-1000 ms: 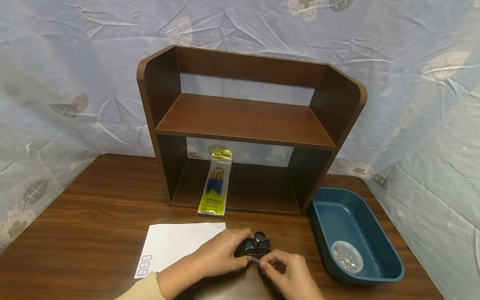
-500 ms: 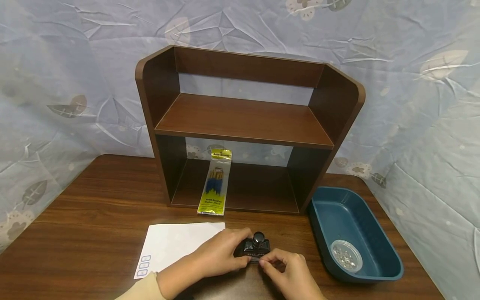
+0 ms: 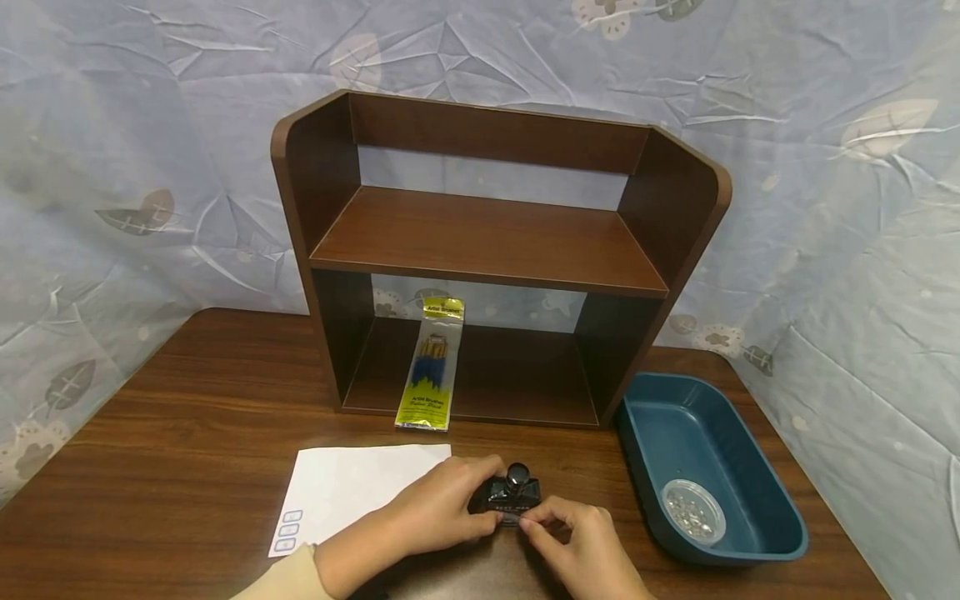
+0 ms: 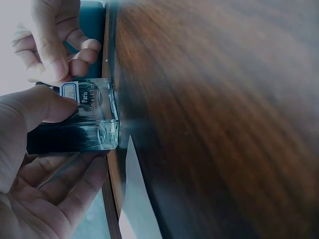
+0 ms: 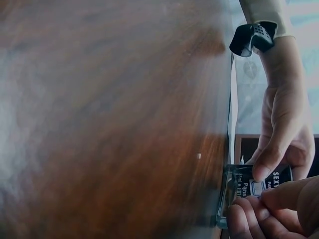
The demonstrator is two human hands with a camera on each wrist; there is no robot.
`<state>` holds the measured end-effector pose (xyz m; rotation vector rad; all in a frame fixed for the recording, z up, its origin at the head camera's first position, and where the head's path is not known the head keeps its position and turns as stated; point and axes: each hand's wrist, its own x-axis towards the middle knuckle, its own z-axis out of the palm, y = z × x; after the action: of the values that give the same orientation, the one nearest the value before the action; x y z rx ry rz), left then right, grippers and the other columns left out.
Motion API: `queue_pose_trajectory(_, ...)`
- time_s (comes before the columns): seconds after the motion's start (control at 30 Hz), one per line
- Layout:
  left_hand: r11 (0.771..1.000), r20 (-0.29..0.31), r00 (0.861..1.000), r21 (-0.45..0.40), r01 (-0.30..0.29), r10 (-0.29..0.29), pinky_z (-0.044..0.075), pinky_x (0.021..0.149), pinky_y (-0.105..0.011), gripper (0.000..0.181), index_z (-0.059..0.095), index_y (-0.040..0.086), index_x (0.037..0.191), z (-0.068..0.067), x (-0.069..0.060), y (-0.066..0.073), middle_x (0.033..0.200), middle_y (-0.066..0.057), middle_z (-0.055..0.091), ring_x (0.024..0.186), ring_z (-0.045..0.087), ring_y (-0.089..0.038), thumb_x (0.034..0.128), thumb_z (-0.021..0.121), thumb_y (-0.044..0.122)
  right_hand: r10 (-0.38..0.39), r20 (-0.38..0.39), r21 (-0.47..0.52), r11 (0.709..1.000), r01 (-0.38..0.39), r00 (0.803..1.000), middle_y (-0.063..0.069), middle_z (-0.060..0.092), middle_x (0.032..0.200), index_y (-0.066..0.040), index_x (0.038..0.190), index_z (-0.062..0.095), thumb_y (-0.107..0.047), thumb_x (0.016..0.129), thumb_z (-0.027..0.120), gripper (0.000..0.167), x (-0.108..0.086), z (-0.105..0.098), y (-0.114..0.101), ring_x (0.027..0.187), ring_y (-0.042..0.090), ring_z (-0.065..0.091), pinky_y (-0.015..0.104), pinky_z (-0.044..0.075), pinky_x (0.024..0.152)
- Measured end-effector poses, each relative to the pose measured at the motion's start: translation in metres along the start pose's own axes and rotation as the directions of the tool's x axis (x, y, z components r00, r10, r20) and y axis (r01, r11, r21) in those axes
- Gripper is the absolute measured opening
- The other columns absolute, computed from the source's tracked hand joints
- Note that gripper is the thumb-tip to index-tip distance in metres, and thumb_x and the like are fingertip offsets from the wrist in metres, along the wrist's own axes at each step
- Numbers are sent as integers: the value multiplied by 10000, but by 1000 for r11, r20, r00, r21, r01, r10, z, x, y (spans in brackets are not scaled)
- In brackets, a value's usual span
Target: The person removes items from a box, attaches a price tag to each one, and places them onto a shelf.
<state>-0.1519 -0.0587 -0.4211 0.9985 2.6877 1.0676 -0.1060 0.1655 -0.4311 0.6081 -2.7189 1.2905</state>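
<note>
A dark glass bottle (image 3: 512, 493) with a round black stopper stands on the table between the hands. The left hand (image 3: 442, 508) grips its left side, fingers behind and thumb at the front. In the left wrist view a small white label with a blue border (image 4: 70, 92) lies against the bottle (image 4: 94, 134), the left thumb on one edge. The right hand (image 3: 581, 542) has thumb and forefinger together at the label's other edge; in the right wrist view these fingertips touch the label (image 5: 257, 187). Its other fingers are curled beside the bottle's front.
A white sheet with blue-bordered labels (image 3: 352, 483) lies left of the bottle. Behind stands a brown two-tier shelf (image 3: 487, 242), a pack of artist brushes (image 3: 431, 367) leaning in its lower tier. At right is a blue tray (image 3: 693, 425) holding a round clear container (image 3: 693, 512).
Both hands keep their places at the bottle. The small label between the fingertips has shifted slightly and now lies flatter against the bottle's front.
</note>
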Motion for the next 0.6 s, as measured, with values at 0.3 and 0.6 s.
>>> queue_pose_trajectory(0.3,1000,-7,1000,-19,16,-16,469,628,-165,324,658,174,1094,0,0,0,869,84,696,724,527,21,823,832,137,1,3,-8,1000,-1,1000,-85,765,826,-173,875,765,-141,946,766,79,0,-4,4,757,-88,615,188,540,642)
queue_pose_trajectory(0.6,999,-7,1000,-34,26,-27,478,636,-167,325,660,175,1092,0,-1,0,870,78,702,729,537,26,824,839,142,53,106,-63,997,-46,993,-89,687,763,-156,849,692,-225,946,777,146,6,-10,5,685,-87,547,181,507,597)
